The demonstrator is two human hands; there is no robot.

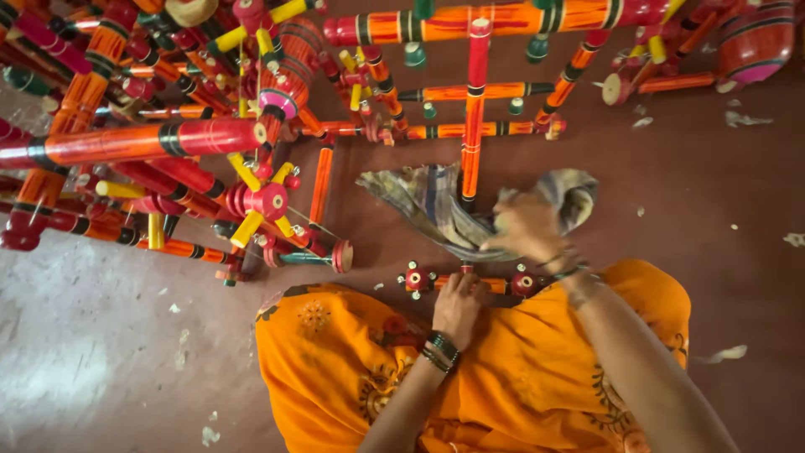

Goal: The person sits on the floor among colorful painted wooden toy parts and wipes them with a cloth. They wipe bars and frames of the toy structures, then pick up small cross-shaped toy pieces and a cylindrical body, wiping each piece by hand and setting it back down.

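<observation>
Orange cloth (511,377) over the lap fills the near edge. Just beyond it, the left hand (458,304) has its fingers curled round a short bar (466,283): orange-red, glossy, red knobs at both ends, lying left to right on the brown floor (713,210). The right hand (527,228) bunches a rag (436,205) against an upright rod (475,126). Painted frames (168,143) crowd the left; the floor to the right lies open.

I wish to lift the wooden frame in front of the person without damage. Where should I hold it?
Probably grip the lower crossbar between its red knobs, coming from the lap side; the left hand already holds there. The right hand holds a cloth at the upright post.
</observation>
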